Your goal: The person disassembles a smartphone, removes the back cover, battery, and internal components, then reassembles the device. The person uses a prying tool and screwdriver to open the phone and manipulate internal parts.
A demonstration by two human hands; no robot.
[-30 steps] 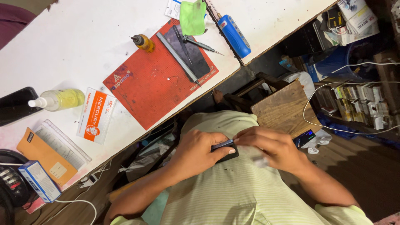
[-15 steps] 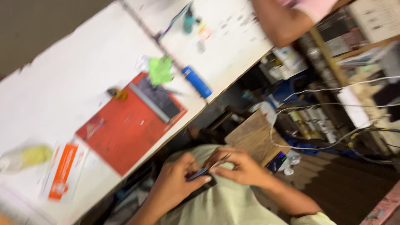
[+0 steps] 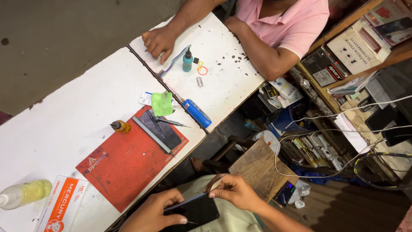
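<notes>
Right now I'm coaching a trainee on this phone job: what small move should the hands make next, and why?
Probably slide the thin tool a little further along the phone's upper edge. The right hand pinches the tool at that edge, where a thin pale strip shows, perhaps a lifted panel, though I cannot tell. The left hand grips the phone from below, steadying it above the lap.

Swung upward and away from the lap, bringing a second person in a pink shirt (image 3: 292,21) into full sight at the far white table (image 3: 223,81), one hand (image 3: 158,41) resting on it. Dropped toward the bottom edge: left hand (image 3: 154,212) and right hand (image 3: 234,192). Turned the dark phone (image 3: 193,210) flatter, screen up, with a thin tool (image 3: 214,182) now raised above its upper edge. Lost sight of the orange box.
</notes>
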